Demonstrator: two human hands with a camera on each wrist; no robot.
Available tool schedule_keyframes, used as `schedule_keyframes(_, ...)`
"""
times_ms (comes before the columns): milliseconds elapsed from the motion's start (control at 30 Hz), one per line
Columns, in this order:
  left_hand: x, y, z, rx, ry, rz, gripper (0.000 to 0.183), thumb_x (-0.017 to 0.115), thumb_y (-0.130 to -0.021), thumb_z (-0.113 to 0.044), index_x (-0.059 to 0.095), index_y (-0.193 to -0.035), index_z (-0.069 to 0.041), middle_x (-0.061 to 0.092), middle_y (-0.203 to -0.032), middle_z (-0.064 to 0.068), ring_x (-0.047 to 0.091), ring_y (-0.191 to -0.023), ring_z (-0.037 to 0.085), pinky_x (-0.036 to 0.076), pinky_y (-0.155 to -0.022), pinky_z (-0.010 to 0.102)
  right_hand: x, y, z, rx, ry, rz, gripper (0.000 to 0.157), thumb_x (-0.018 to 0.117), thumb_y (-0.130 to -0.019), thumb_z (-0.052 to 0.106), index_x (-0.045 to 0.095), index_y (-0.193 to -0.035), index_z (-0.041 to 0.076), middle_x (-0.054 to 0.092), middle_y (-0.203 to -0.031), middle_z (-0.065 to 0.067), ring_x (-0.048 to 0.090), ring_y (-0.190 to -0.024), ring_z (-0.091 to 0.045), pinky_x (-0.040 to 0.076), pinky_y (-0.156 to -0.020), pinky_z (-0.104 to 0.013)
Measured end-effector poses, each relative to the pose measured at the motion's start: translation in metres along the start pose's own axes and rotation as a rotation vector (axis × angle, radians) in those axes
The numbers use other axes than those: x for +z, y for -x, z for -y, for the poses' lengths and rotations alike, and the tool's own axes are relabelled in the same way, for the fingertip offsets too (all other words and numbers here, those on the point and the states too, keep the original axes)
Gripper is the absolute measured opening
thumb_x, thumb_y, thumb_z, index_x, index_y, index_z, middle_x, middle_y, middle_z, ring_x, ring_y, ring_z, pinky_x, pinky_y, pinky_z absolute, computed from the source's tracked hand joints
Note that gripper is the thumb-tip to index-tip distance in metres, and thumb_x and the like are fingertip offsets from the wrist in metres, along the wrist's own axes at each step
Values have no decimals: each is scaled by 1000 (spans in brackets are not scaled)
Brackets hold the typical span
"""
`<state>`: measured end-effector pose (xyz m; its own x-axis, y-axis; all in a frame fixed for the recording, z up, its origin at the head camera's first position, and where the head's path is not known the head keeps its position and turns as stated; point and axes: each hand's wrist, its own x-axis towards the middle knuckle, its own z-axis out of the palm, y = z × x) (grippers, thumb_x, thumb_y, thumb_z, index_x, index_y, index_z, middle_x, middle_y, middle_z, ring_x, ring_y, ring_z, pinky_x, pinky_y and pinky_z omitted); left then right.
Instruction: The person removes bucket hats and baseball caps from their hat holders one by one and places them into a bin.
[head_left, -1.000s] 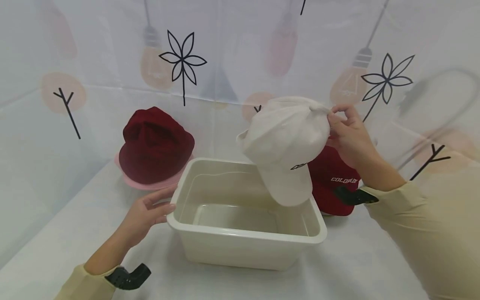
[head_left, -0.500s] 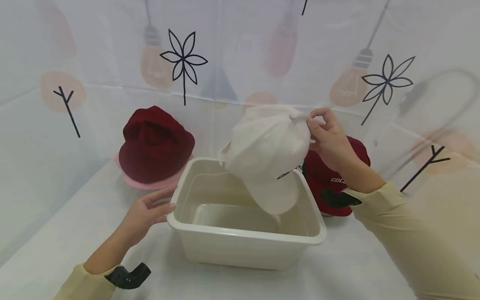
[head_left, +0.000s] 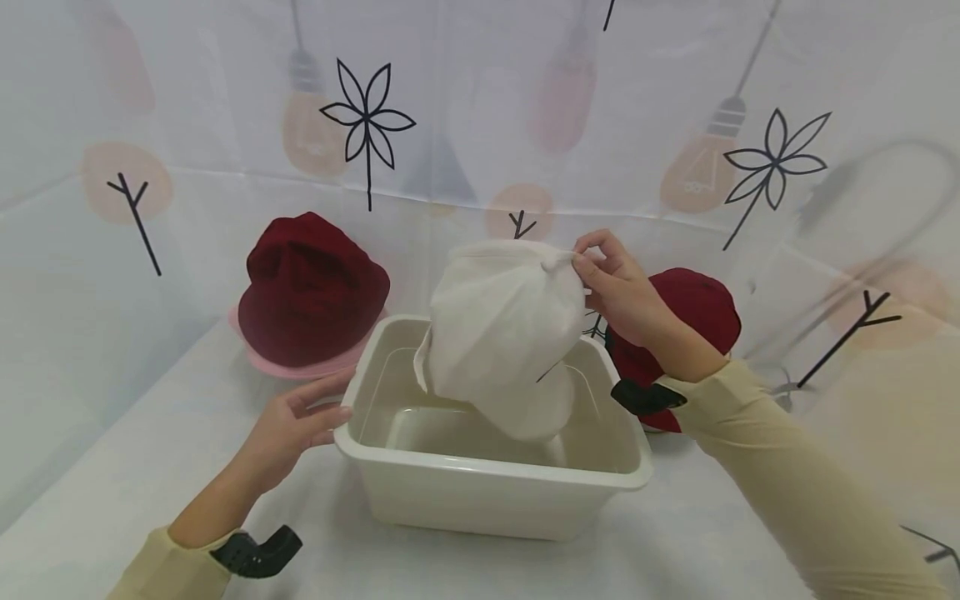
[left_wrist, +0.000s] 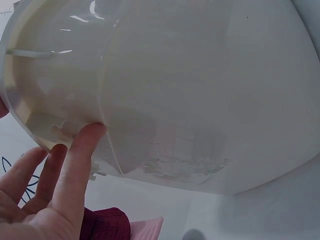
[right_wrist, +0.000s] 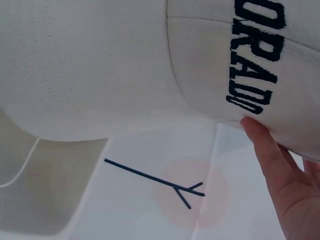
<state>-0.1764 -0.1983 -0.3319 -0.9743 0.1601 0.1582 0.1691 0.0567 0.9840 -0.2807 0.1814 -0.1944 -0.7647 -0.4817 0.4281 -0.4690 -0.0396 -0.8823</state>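
Observation:
A white baseball cap (head_left: 502, 333) hangs tilted over the cream plastic bin (head_left: 487, 472), its brim dipping inside the bin. My right hand (head_left: 618, 292) pinches the cap's edge at its upper right. In the right wrist view dark lettering shows on the cap (right_wrist: 200, 60), and a fingertip of the right hand (right_wrist: 285, 175) lies beside the letters. My left hand (head_left: 281, 433) holds the bin's left rim, the thumb at the rim's corner. From the left wrist view, fingers of the left hand (left_wrist: 55, 192) touch the outside wall of the bin (left_wrist: 200, 85) beneath its rim.
A dark red cap (head_left: 307, 292) lies on a pink bowl-like thing (head_left: 262, 367) left of the bin. Behind my right wrist is another red cap (head_left: 701, 304), partly hidden. A white patterned sheet (head_left: 442, 108) hangs behind the white table surface (head_left: 127, 500).
The white cap has moved left and down with my right hand, from the bin's right side to over its middle, the brim lower inside. My left hand has stayed still.

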Motion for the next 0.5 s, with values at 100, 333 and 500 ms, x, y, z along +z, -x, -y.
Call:
schedule_keyframes(100,0,0,0,3,-7,-3,57,62,-88,-12,40,-139,0,46,-135,20,58,-104,9,51,-80,33,0,-2,-5,9,42,41,10,42,-100,14,43,-106,21,54,-106,-7,55,-88,-18,53,-73,-29)
schedule_keyframes(333,0,0,2,13,-19,-11,56,62,-89,-13,41,-139,-1,46,-135,20,59,-104,10,52,-80,34,1,-7,-17,33,80,103,8,44,-99,15,45,-105,21,54,-121,-6,55,-100,-22,52,-78,-32)
schedule_keyframes(500,0,0,2,24,-20,-10,56,62,-89,-12,40,-139,0,46,-135,21,59,-103,9,52,-80,34,2,-10,-24,60,137,137,8,44,-99,20,43,-107,21,51,-127,-10,54,-104,-23,50,-83,-35)
